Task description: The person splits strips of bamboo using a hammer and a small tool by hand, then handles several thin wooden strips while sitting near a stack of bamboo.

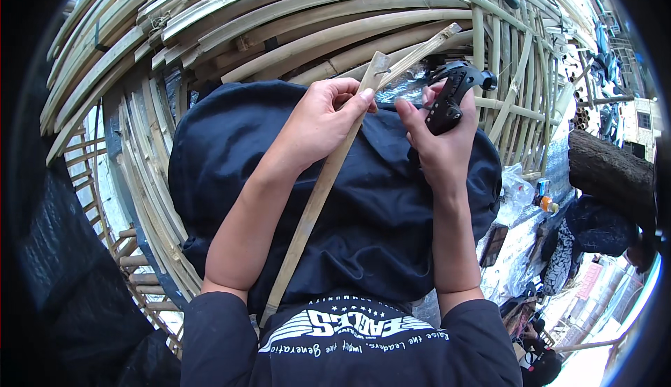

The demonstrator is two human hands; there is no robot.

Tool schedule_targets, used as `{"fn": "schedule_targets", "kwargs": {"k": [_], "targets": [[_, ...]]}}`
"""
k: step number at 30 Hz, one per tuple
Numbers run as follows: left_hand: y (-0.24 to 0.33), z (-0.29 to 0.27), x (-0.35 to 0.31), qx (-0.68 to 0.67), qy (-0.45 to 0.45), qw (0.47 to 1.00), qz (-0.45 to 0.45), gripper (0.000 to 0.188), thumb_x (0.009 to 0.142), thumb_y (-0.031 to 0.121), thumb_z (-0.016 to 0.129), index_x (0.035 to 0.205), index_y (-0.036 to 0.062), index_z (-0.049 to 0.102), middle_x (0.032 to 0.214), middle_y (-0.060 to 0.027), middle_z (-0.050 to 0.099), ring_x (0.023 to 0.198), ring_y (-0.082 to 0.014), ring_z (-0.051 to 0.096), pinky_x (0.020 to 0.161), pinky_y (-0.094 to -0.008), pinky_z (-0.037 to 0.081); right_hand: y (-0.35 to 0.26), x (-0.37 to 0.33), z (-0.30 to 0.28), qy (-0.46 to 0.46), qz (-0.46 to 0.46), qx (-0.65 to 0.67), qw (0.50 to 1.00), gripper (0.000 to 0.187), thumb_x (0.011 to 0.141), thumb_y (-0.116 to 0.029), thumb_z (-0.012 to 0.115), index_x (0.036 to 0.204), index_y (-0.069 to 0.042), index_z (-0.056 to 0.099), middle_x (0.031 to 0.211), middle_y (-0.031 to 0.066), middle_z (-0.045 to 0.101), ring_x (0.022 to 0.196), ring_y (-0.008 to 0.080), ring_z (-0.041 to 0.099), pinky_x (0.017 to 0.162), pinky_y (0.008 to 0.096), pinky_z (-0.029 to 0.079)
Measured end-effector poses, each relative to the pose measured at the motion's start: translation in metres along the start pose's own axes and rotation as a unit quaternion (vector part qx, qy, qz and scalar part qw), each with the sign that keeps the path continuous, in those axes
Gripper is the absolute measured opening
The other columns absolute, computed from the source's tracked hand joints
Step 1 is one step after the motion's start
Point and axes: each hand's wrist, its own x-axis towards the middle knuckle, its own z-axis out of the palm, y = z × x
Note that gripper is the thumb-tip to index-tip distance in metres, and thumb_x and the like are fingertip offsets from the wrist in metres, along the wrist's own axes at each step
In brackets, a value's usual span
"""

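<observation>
My left hand (323, 118) pinches a long split bamboo strip (307, 216), which slants from my lap up to the far right. Near the strip's far end a small dark nail (383, 72) sticks out sideways. A second, thinner bamboo strip (421, 54) meets it by my left fingertips and points to the upper right; the fingers hide the spot where they meet. In my right hand (447, 146) is a black hammer multi-tool (451, 100), its head up and its lower part hidden by the palm. The tool is apart from the strips.
Dark cloth (377, 226) covers my lap. Stacked bamboo strips (279, 20) curve across the far side and left. A bamboo lattice (514, 72) stands at the far right. Rightward lie a bottle with orange contents (549, 205), a clear plastic bag (516, 190) and a thick log (608, 177).
</observation>
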Motion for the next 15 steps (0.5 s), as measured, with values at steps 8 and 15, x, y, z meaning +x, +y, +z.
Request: {"fn": "schedule_targets", "kwargs": {"k": [8, 15], "targets": [[-0.004, -0.008, 0.0, 0.018, 0.006, 1.0, -0.014, 0.025, 0.101, 0.022, 0.057, 0.093, 0.0014, 0.069, 0.077, 0.0023, 0.06, 0.073, -0.0036, 0.049, 0.068, -0.022, 0.043, -0.002, -0.018, -0.065, 0.022, 0.115, 0.032, 0.993, 0.032, 0.093, -0.006, 0.068, 0.12, 0.003, 0.054, 0.086, 0.0058, 0.065, 0.069, 0.0095, 0.062, 0.055, 0.0222, 0.048], [-0.005, -0.008, 0.0, 0.044, 0.016, 0.999, -0.002, 0.026, 0.102, 0.023, 0.057, 0.092, 0.0008, 0.069, 0.075, 0.0029, 0.057, 0.071, -0.0038, 0.047, 0.066, -0.0228, 0.041, -0.01, -0.042, -0.084, -0.054, 0.245, 0.106, 0.962, 0.044, 0.098, -0.008, 0.062, 0.137, -0.001, 0.042, 0.091, 0.0054, 0.064, 0.066, 0.0049, 0.057, 0.051, 0.0178, 0.041]]}}
